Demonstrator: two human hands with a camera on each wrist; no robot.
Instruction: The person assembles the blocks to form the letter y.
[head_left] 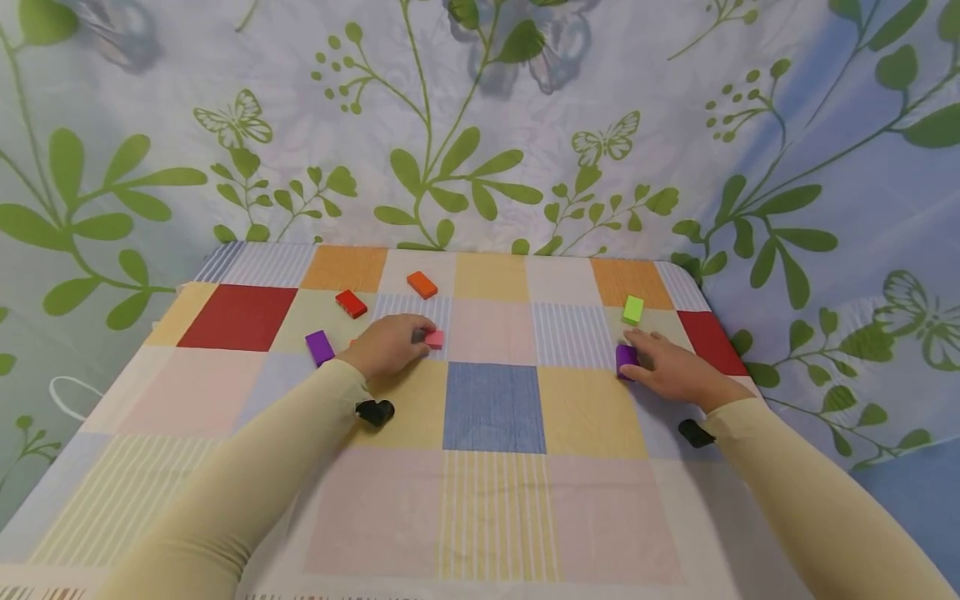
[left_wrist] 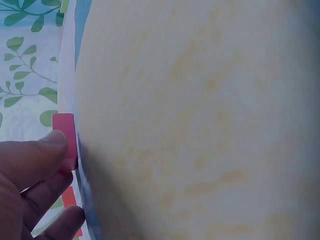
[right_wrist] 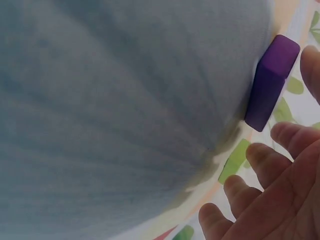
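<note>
My left hand (head_left: 390,343) pinches a small pink block (head_left: 434,339) between thumb and fingertips, left of the table's middle. In the left wrist view the pink block (left_wrist: 64,137) stands on the cloth with the thumb against its side. On the right, my right hand (head_left: 675,367) reaches around a purple block (head_left: 626,362) with its fingers spread. From the right wrist, a gap shows between the thumb and the purple block (right_wrist: 272,82), and the other fingers lie apart from it too. Beyond that hand is a lime green block (head_left: 632,310).
Near the left hand lie another purple block (head_left: 320,348), a red block (head_left: 351,304) and an orange block (head_left: 422,285). An orange-red piece (left_wrist: 70,197) shows partly behind the left fingers. A patchwork cloth (head_left: 495,408) covers the table, with a leaf-patterned curtain (head_left: 300,100) behind it.
</note>
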